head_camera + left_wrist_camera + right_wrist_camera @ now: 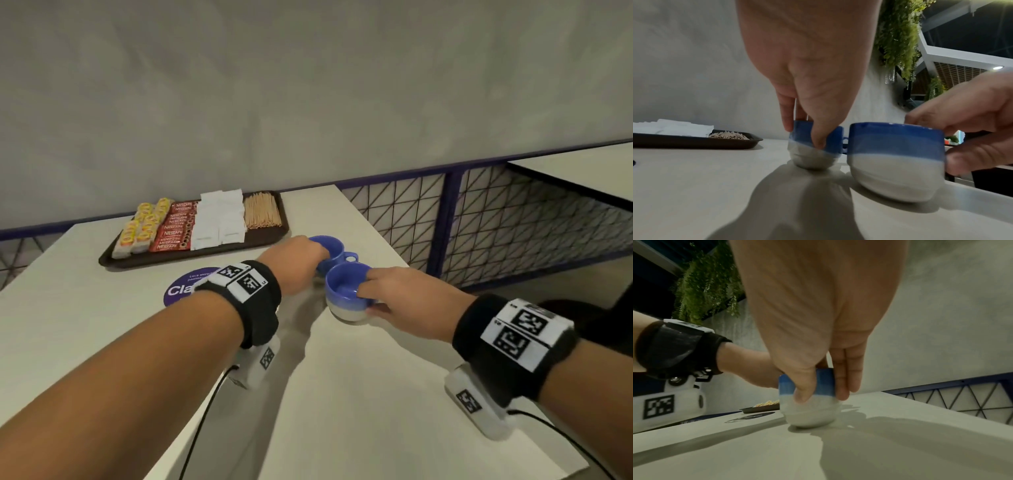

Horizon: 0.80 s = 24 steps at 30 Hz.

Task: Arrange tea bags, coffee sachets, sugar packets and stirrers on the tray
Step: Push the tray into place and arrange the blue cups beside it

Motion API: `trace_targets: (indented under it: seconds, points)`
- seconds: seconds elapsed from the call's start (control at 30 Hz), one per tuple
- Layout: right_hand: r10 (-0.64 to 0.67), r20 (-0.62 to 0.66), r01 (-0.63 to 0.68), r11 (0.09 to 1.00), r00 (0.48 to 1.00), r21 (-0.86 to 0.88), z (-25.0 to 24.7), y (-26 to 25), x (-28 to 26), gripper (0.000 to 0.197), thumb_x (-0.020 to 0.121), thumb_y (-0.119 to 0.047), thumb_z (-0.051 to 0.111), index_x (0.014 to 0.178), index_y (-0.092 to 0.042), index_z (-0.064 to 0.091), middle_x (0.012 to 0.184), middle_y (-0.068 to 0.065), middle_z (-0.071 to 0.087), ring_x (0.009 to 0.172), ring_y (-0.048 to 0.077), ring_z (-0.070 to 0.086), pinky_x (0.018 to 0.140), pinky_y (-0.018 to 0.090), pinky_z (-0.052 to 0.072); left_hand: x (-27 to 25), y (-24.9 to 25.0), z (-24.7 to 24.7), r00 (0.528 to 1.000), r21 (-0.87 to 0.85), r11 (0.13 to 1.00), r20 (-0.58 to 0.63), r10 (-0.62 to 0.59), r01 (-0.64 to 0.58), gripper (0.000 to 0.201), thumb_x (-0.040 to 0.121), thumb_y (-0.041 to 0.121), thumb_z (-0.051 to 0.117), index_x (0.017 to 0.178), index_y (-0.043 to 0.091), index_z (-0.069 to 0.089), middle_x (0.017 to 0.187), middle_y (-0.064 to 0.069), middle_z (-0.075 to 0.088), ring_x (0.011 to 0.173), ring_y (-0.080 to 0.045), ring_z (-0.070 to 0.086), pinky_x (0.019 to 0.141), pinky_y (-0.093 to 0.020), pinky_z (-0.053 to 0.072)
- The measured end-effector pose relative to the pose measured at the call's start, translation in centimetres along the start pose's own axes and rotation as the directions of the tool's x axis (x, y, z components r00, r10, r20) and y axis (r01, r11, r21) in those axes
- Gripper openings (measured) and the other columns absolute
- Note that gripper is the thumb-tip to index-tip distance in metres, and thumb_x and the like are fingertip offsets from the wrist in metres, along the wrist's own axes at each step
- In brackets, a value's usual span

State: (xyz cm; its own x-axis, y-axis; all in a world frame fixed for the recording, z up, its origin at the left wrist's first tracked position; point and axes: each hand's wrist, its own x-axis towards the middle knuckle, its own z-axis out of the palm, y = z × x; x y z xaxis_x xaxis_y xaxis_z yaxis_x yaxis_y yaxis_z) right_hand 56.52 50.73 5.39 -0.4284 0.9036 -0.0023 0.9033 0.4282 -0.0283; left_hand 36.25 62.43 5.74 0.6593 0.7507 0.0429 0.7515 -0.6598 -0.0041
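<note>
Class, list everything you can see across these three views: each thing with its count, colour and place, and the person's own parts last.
tray: one, dark brown, far left of table
tea bags: a batch, yellow, tray's left end
coffee sachets: a row, red, beside the tea bags
sugar packets: a batch, white, tray's middle
stirrers: a pile, light wood, tray's right end
far cup: one, blue and white, on table
near cup: one, blue and white, on table
sticker: one, purple, round, on table
table: one, off-white
left hand: grips far cup
right hand: grips near cup
</note>
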Motion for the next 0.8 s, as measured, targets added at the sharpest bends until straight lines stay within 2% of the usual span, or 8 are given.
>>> trace_targets:
  seconds: [0.13, 0.3, 0.4, 0.47, 0.57, 0.67, 0.73, 0.8]
  points:
    - [0.009, -0.056, -0.008, 1.000, 0.998, 0.018, -0.5, 0.1, 3.3, 0.012, 0.099, -0.029, 0.055, 0.095, -0.019, 0.061, 0.089, -0.004, 0.059, 0.084, 0.017, 0.056, 0.072, 0.028, 0.040, 3.2, -2.1, -0.1, 0.997, -0.136, 0.990, -0.046, -0.055, 0.048, 0.017, 0.094, 0.010, 0.061, 0.094, 0.026, 0.065, 0.088, 0.003, 0.065, 0.081, -0.018, 0.062, 0.076, -0.029, 0.045]
    - [0.056, -0.091, -0.047, 0.994, 0.994, 0.095, -0.2, 1.5, 9.4, 0.012, 0.099, -0.025, 0.053, 0.090, -0.020, 0.059, 0.076, -0.007, 0.051, 0.073, 0.012, 0.050, 0.063, 0.021, 0.033, 7.0, -6.1, 1.0, 0.993, -0.277, 0.958, -0.072, -0.095, 0.071, 0.020, 0.097, 0.009, 0.060, 0.104, 0.023, 0.074, 0.096, 0.004, 0.073, 0.087, -0.013, 0.066, 0.086, -0.028, 0.049]
    - [0.078, -0.101, -0.069, 0.993, 0.992, 0.094, -0.1, 2.7, 13.0, 0.013, 0.098, -0.027, 0.055, 0.087, -0.021, 0.058, 0.073, -0.007, 0.049, 0.072, 0.012, 0.049, 0.061, 0.020, 0.031, 8.9, -8.2, 1.9, 0.990, -0.327, 0.943, -0.104, -0.098, 0.059, 0.022, 0.099, 0.015, 0.056, 0.105, 0.026, 0.074, 0.095, 0.006, 0.073, 0.088, -0.011, 0.067, 0.086, -0.032, 0.052]
    - [0.093, -0.117, -0.083, 0.993, 0.989, 0.085, -0.2, 3.6, 15.1, 0.016, 0.097, -0.028, 0.057, 0.082, -0.022, 0.054, 0.071, -0.007, 0.047, 0.072, 0.015, 0.049, 0.058, 0.022, 0.029, 9.7, -9.4, 2.4, 0.987, -0.351, 0.935, -0.123, -0.106, 0.057, 0.025, 0.100, 0.017, 0.051, 0.108, 0.026, 0.073, 0.102, 0.004, 0.072, 0.096, -0.014, 0.067, 0.090, -0.036, 0.053]
    - [0.068, -0.130, -0.059, 0.996, 0.989, 0.074, -0.2, 4.5, 17.5, 0.016, 0.095, -0.032, 0.061, 0.083, -0.023, 0.056, 0.072, -0.007, 0.047, 0.075, 0.017, 0.049, 0.065, 0.027, 0.033, 9.9, -10.8, 2.9, 0.987, -0.413, 0.910, -0.132, -0.095, 0.032, 0.028, 0.099, 0.026, 0.047, 0.116, 0.032, 0.068, 0.111, 0.007, 0.070, 0.104, -0.015, 0.065, 0.099, -0.042, 0.052]
    - [0.037, -0.129, -0.029, 0.997, 0.991, 0.067, -0.3, 4.8, 19.2, 0.013, 0.095, -0.034, 0.063, 0.089, -0.022, 0.063, 0.077, -0.004, 0.054, 0.074, 0.015, 0.049, 0.068, 0.028, 0.036, 10.2, -12.2, 3.3, 0.989, -0.385, 0.923, -0.137, -0.054, -0.003, 0.039, 0.089, 0.026, 0.045, 0.122, 0.035, 0.064, 0.118, 0.008, 0.069, 0.112, -0.018, 0.063, 0.103, -0.046, 0.050]
    - [0.029, -0.124, -0.022, 0.998, 0.992, 0.063, -0.3, 4.8, 20.0, 0.014, 0.095, -0.034, 0.063, 0.087, -0.022, 0.063, 0.076, -0.003, 0.056, 0.069, 0.010, 0.047, 0.063, 0.024, 0.034, 10.2, -12.5, 3.3, 0.991, -0.378, 0.926, -0.130, -0.037, -0.015, 0.046, 0.086, 0.025, 0.045, 0.127, 0.033, 0.062, 0.123, 0.007, 0.068, 0.119, -0.019, 0.061, 0.109, -0.047, 0.047]
    - [0.030, -0.111, -0.022, 0.997, 0.993, 0.068, -0.3, 4.7, 20.2, 0.017, 0.095, -0.033, 0.063, 0.082, -0.024, 0.060, 0.073, -0.005, 0.054, 0.066, 0.007, 0.044, 0.058, 0.020, 0.028, 10.0, -12.3, 2.9, 0.991, -0.358, 0.933, -0.133, -0.022, -0.027, 0.055, 0.083, 0.021, 0.046, 0.137, 0.022, 0.058, 0.136, 0.000, 0.064, 0.131, -0.023, 0.054, 0.114, -0.047, 0.041]
